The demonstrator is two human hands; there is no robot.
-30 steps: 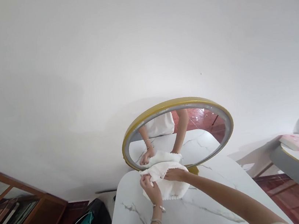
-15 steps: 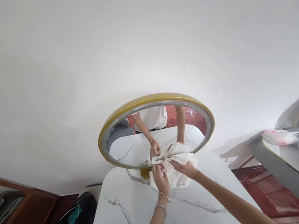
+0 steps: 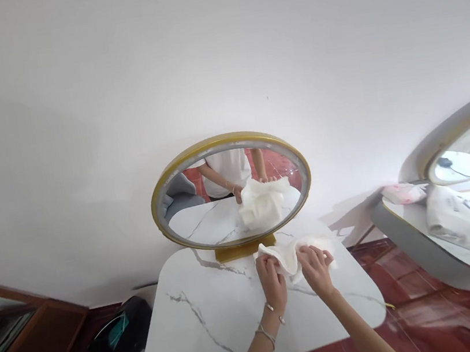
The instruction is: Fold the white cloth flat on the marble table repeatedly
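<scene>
Left of the marbled tabletop point(image 3: 188, 340), a black bag point(image 3: 132, 333) is resting. Before the gold-rimmed mirror point(image 3: 231, 191), we are gripping the white cloth point(image 3: 289, 257) over the tabletop, our left hand point(image 3: 273, 282) pinching one side, our right hand point(image 3: 317, 269) the other.

The cloth point(image 3: 289, 258) right of centre is plain white; the bench point(image 3: 188, 340) below is white with grey marble veining. Gold colours the mirror frame point(image 3: 223, 138) and its foot point(image 3: 232, 252). Lower left, a black bag point(image 3: 136, 324) shows teal and a cabinet point(image 3: 49, 330) brown. At right, a packet point(image 3: 403, 193) is pink and white; the floor point(image 3: 413, 325) is red.
</scene>
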